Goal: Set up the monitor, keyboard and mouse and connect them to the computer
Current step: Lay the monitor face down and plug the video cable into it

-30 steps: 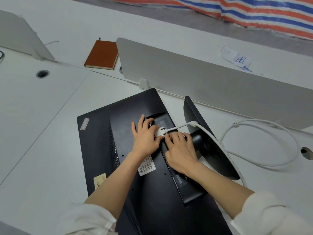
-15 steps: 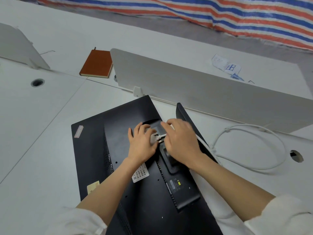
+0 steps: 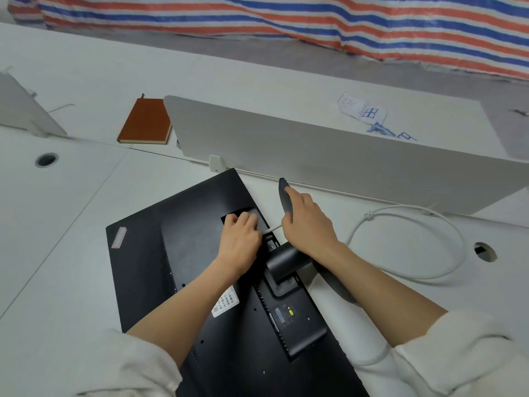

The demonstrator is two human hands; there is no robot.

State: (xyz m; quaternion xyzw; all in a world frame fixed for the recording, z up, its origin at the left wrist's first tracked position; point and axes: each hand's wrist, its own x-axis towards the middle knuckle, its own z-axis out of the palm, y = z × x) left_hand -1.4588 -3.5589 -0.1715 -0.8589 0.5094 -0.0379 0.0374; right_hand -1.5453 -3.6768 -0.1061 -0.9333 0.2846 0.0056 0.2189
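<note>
On monitor (image 3: 177, 253) back: left hand (image 3: 239, 242) curling over plug, grip unclear; right hand (image 3: 307, 224) gripping stand base (image 3: 284, 196). Cable (image 3: 273, 229) running toward 3 o'clock, nearer right hand.

This is an office still being arranged: white work surface (image 3: 57, 239) in joined sections with round cable holes (image 3: 46, 160), low grey divider panels (image 3: 329, 164) between the seats, a brown notebook (image 3: 144, 121), and a striped plastic sheet (image 3: 286, 21) hanging behind
</note>
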